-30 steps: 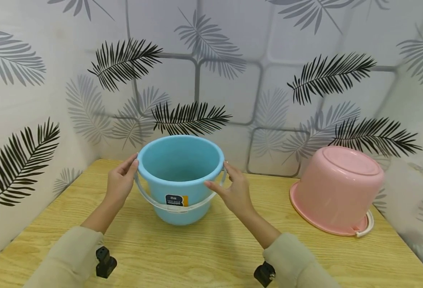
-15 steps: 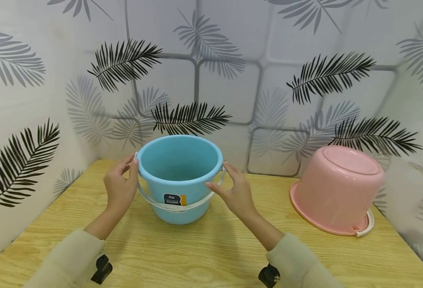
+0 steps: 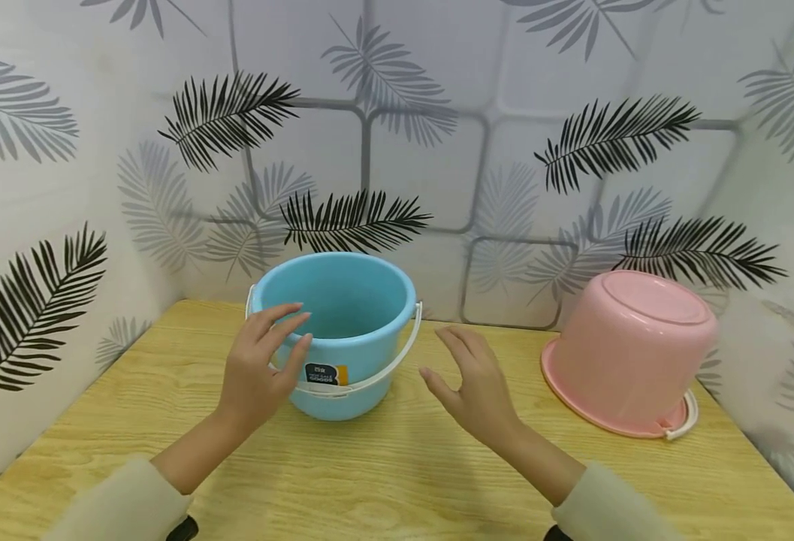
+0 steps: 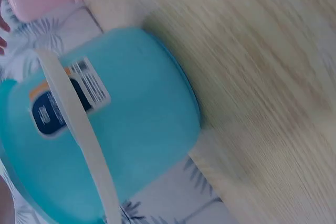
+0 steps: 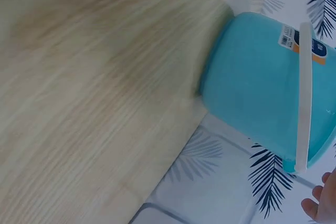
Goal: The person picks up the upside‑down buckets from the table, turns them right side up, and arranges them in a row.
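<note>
A blue bucket (image 3: 349,353) stands upright on the wooden table, its white handle (image 3: 391,366) hanging down across the front over a dark label (image 3: 321,373). My left hand (image 3: 255,368) is in front of the bucket's left side, fingers spread and gently bent, overlapping the rim in the head view. Off to the right of the bucket, my right hand (image 3: 474,383) hovers apart from it with thumb and fingers parted. Neither hand holds anything. In the right wrist view, fingertips (image 5: 315,203) show beside the bucket (image 5: 257,72) and its handle.
A pink bucket (image 3: 640,353) sits upside down at the table's right, its pale handle (image 3: 684,418) sticking out at the front. A wall (image 3: 430,173) with leaf patterns rises behind the wooden table (image 3: 369,481).
Both hands have let go of the blue bucket's rim. The left hand has moved right, in front of the bucket; the right hand has drawn away to the right. The bucket stays in place.
</note>
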Tool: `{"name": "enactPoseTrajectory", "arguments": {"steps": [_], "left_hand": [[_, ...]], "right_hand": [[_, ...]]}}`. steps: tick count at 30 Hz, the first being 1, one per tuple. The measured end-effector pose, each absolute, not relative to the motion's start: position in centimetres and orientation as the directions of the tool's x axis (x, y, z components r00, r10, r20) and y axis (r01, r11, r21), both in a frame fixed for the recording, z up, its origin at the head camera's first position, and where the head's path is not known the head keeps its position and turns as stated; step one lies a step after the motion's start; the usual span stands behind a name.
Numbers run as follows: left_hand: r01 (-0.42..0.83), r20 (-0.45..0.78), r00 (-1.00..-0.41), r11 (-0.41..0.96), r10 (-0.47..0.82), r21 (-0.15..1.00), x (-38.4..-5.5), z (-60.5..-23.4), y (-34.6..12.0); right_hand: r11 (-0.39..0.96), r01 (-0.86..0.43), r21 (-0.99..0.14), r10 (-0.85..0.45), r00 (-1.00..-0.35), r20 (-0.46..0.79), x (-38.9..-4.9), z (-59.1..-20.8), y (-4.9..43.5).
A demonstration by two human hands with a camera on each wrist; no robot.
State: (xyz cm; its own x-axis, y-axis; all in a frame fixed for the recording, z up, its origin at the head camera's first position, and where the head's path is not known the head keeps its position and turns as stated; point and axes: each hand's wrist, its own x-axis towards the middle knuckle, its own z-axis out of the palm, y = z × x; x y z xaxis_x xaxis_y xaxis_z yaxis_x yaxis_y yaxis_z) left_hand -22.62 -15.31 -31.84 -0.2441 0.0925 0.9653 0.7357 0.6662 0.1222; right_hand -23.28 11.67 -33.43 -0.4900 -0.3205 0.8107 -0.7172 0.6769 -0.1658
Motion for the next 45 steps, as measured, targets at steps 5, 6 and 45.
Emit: {"name": "enactPoseTrajectory", "arguments": {"steps": [5, 6, 45], "left_hand": [[0.787, 0.964, -0.165, 0.617, 0.210, 0.000, -21.4, -32.0, -13.8], [0.792, 0.958, -0.156, 0.610, 0.240, -0.024, -21.2, -32.1, -13.6], [0.792, 0.460, -0.430, 0.569, 0.777, -0.222, -17.6, -39.9, -11.2]], "right_hand": [[0.682, -0.730, -0.054, -0.419, -0.449, 0.789, -22.1, -34.4, 13.6], [0.683, -0.729, -0.039, -0.435, -0.449, 0.780, -21.8, -34.6, 14.0], [0.890, -0.449, -0.074, -0.325, -0.741, 0.588, -17.3, -40.4, 27.9]]}}
